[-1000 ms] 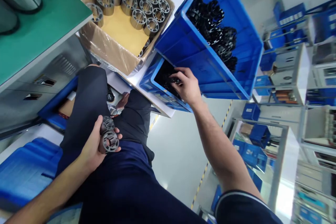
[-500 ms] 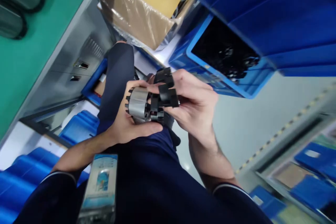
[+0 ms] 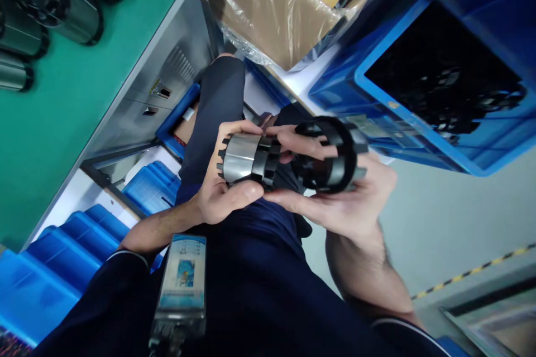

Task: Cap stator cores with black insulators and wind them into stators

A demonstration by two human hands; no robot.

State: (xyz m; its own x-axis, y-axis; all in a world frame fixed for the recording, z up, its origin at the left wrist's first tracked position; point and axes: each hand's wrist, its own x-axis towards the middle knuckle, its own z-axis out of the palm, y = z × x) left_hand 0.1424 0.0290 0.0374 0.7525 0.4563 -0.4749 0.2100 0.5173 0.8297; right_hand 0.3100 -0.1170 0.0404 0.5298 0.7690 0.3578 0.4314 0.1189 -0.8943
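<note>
My left hand [image 3: 213, 194] is wrapped round a short silver metal cylinder [image 3: 239, 157], likely a motor stator core, lying sideways in front of my body. Black teeth stick out at its left end. Against its right end sits a black toothed plastic ring [image 3: 268, 159]. My right hand [image 3: 355, 203] carries more black toothed plastic rings [image 3: 347, 153], with fingers passing through or around them; how many is hidden. The right thumb and fingertips also touch the ring at the cylinder's right end.
Several similar metal cylinders [image 3: 79, 14] stand on the green bench top [image 3: 121, 28] at upper left. A blue crate [image 3: 419, 122] with black parts is at right, beside a plastic-lined cardboard box [image 3: 268, 17]. Blue bins [image 3: 84, 245] sit at lower left.
The black ring now sits squarely against the cylinder's right end, where it was tilted before. The right hand has turned, bringing its other rings round to the right. The camera view has shifted.
</note>
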